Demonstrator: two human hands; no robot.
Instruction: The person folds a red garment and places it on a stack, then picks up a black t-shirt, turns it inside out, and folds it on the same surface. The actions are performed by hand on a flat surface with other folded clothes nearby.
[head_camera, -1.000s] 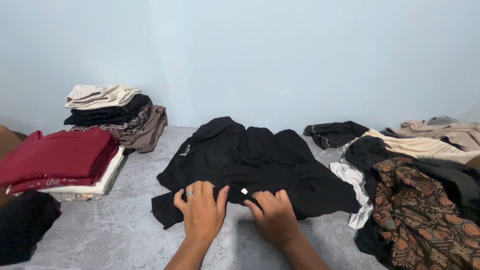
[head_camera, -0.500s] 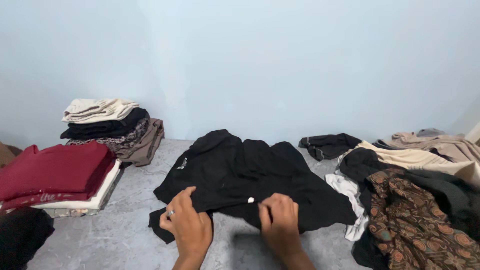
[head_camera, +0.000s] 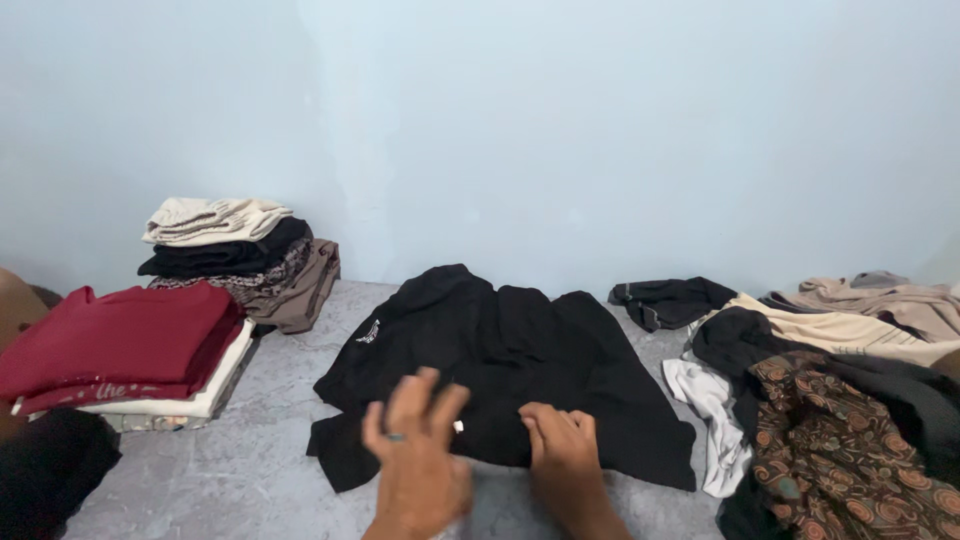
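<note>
At frame centre, black garment (head_camera: 510, 370) lies spread on grey floor (head_camera: 230, 480), not yet folded. Left hand (head_camera: 418, 470) lifted, fingers loose, blurred, holding nothing; right hand (head_camera: 563, 460) presses hem. Folded stacks (head_camera: 130, 340) at left, unsorted pile (head_camera: 840, 400) at right.

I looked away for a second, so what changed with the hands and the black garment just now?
The left hand let go of the black garment and lifted, fingers spread and blurred. The right hand stayed pressed on its near edge, which now lies flatter and straighter. The folded stacks on the left and the loose pile on the right kept their places.
</note>
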